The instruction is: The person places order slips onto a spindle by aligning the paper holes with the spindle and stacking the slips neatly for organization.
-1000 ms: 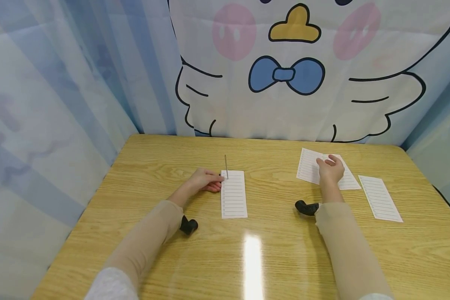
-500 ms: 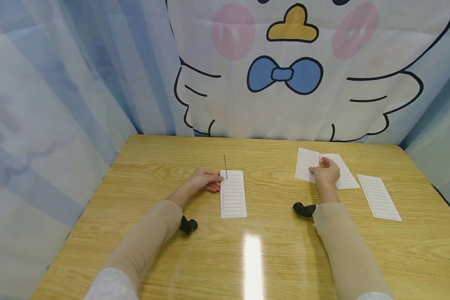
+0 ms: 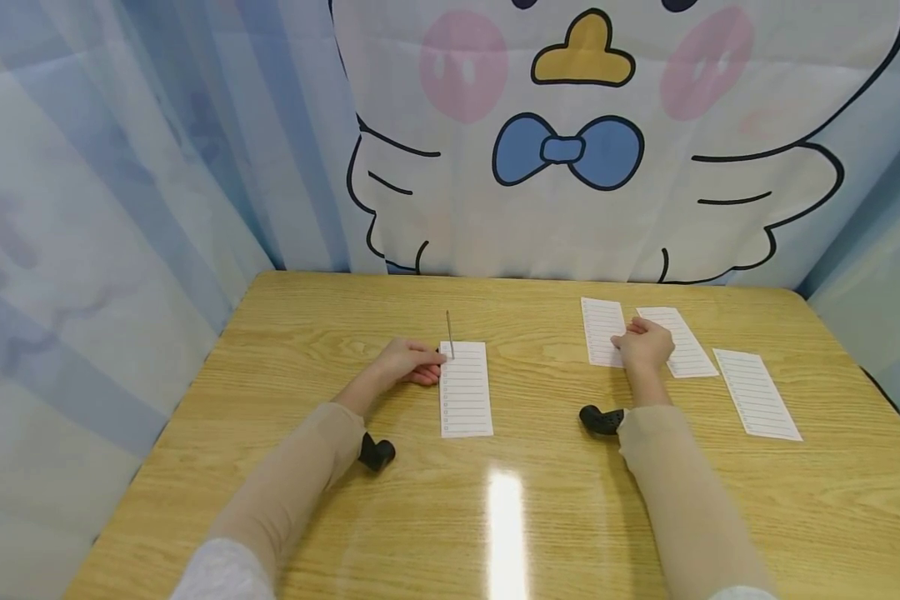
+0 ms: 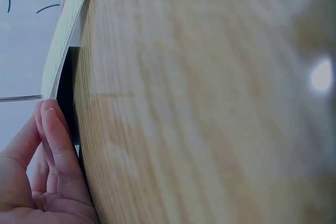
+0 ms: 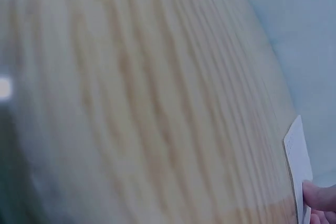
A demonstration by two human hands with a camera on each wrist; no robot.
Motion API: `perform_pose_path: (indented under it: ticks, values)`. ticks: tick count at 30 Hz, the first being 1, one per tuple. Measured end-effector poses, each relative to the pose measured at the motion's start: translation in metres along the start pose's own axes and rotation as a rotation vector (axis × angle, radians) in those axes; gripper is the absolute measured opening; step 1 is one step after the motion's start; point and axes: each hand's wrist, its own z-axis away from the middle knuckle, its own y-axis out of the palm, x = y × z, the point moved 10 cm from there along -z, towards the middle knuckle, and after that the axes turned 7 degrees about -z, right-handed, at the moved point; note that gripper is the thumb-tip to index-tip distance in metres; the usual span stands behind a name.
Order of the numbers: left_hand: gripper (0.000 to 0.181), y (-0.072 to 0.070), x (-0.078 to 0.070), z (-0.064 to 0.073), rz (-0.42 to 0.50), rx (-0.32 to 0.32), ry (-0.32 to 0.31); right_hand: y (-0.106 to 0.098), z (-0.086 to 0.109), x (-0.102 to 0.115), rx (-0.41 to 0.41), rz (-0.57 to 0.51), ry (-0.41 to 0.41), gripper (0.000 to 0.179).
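Note:
Left of centre in the head view, a lined white paper slip (image 3: 467, 392) has a thin upright metal spike (image 3: 450, 329) standing through its top. My left hand (image 3: 411, 362) pinches the slip's upper left edge between thumb and fingers. Under that slip, the left wrist view shows a dark base (image 4: 67, 93). My right hand (image 3: 648, 345) grips the right edge of another lined slip (image 3: 602, 329), which is partly hidden by the fingers. In the right wrist view, the thumb (image 5: 318, 196) lies on this slip's face.
Two more lined slips lie at the right of the table, one just behind my right hand (image 3: 692, 348) and another nearer the right edge (image 3: 757, 396). A printed curtain (image 3: 562, 225) hangs behind the wooden table (image 3: 570, 500). Black devices (image 3: 377, 452) sit on both wrists.
My right hand has closed on a slip at the back right and drawn it leftward, apart from the slip beside it. The left hand stays at the spiked slip.

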Motion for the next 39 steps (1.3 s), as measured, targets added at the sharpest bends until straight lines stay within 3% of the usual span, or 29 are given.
perform_pose_path:
  ticks: [21,28,32,39]
  values:
    - [0.019,0.001,-0.003,0.003,0.007,0.013,0.015,0.007,-0.003,-0.006,0.025,-0.092,0.046,0.043]
    - [0.02,0.002,-0.003,0.003,-0.005,0.01,0.019,0.009,0.001,-0.002,0.019,-0.149,-0.02,0.034]
    - [0.02,0.002,-0.003,0.003,-0.009,0.011,0.024,0.013,0.003,0.001,0.049,-0.075,-0.083,0.036]
    - [0.02,0.001,-0.002,0.0,-0.009,0.014,0.03,0.027,0.005,0.007,0.184,0.055,-0.198,0.053]
